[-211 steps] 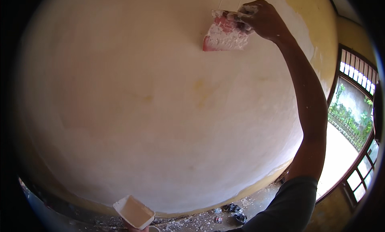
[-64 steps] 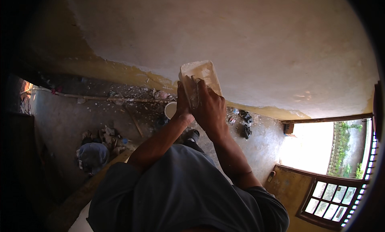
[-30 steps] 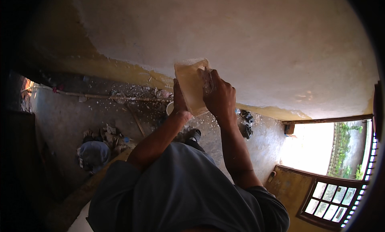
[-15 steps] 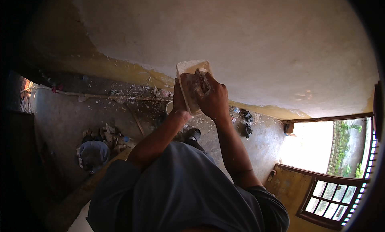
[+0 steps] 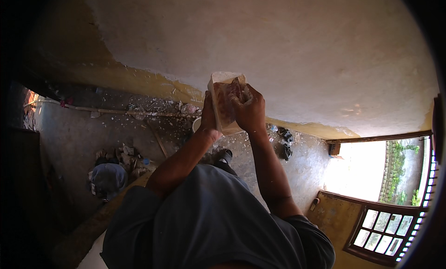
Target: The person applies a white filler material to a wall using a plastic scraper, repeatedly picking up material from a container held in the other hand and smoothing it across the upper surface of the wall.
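Note:
My left hand (image 5: 207,119) is closed round the side and underside of a pale, plaster-smeared rectangular pan (image 5: 227,76), held tilted at chest height. In my right hand (image 5: 251,110) is the handle of a plastering trowel (image 5: 224,101), its flat, brownish, smeared blade lying within the pan. White residue coats the trowel's handle and the fingers around it. The trowel and my right hand hide most of the pan's inside. Beyond both hands rises a wall (image 5: 260,41) with a pale skim coat over older yellow paint.
A pale bucket (image 5: 196,125) stands on the floor below my left forearm. Along the wall's foot lie a long pole (image 5: 125,112) and white plaster crumbs. Rags and scraps (image 5: 127,157) lie at left, black plastic (image 5: 287,150) at right. A bright doorway (image 5: 357,169) opens on the right.
The pan has shifted slightly right and turned in my left hand. The trowel's blade has tilted, showing more of its brown face, and my right hand has moved slightly right with it.

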`<state>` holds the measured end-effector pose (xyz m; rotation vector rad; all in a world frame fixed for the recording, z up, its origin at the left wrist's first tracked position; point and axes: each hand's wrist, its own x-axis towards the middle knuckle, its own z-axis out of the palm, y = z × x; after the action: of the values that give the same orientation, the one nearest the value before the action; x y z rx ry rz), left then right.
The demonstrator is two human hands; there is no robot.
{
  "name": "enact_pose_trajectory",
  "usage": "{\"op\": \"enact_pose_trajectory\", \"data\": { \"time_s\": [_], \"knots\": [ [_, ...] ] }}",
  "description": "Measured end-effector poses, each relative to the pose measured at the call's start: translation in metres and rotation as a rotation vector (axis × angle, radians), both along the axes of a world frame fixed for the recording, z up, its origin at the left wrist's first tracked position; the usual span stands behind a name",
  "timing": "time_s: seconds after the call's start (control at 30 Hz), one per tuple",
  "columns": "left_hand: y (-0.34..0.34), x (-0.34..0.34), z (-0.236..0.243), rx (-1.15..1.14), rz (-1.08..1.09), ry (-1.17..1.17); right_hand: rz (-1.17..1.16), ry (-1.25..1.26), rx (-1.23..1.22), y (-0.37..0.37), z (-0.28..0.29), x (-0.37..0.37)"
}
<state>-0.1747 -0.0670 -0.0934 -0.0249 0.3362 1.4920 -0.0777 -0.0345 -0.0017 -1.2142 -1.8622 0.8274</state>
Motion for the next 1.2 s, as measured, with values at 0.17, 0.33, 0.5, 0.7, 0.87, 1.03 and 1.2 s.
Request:
{"op": "enact_pose_trajectory", "data": {
  "time_s": [0.17,0.33,0.5,0.7,0.87,1.03,1.2],
  "knots": [
    [-0.009,-0.005,0.015,0.104,-0.038,-0.054,-0.039,0.374,-0.383,0.029,-0.01,0.027],
    [-0.001,-0.015,0.006,0.103,-0.085,-0.124,-0.068,0.589,-0.469,0.035,-0.002,0.043],
    [0.001,-0.017,0.025,0.11,-0.078,-0.156,-0.103,0.603,-0.471,0.038,-0.006,0.054],
    [0.0,-0.023,0.021,0.178,0.05,-0.039,-0.122,0.632,-0.452,0.041,-0.015,0.082],
    [0.006,-0.043,-0.013,0.201,0.135,0.047,-0.349,0.868,-0.415,0.057,-0.024,0.113],
    [-0.001,-0.054,0.007,0.222,0.144,0.147,-0.448,0.937,-0.036,0.073,0.054,0.168],
    [0.004,-0.05,-0.009,0.177,0.151,0.24,-0.553,0.633,0.464,0.103,0.188,0.244]
  ]
}}
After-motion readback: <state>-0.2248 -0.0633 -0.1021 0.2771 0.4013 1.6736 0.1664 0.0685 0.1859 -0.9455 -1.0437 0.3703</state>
